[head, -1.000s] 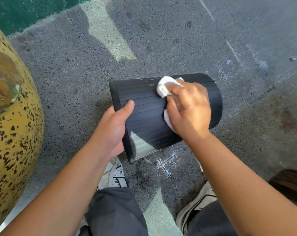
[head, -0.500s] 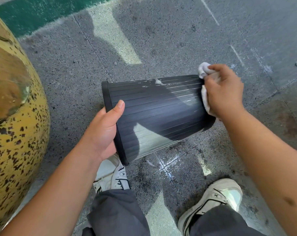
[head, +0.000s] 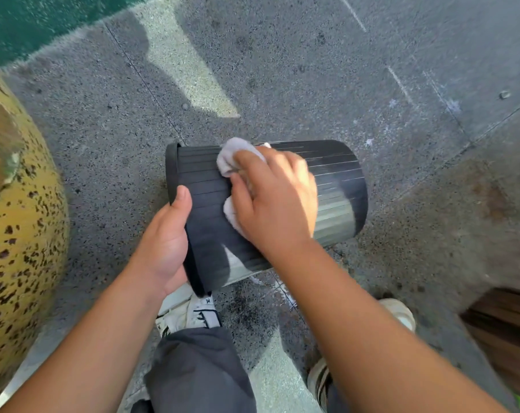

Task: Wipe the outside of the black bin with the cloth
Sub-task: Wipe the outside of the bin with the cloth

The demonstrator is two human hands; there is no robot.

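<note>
Now our left hand (head: 166, 248) grips the bin (head: 336, 186) rim; our right hand (head: 276, 198) presses the cloth (head: 237, 150), fingers curled on it; hard strokes could twist the bin loose.

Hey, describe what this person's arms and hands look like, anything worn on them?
Both forearms are bare, with no sleeves in view. The left hand and right hand show no gloves, rings, watch or bracelets. No markings can be made out on either arm in this slightly blurred picture.

Single head-worn view, close, looking steeply down, seemingly from standing.
</note>
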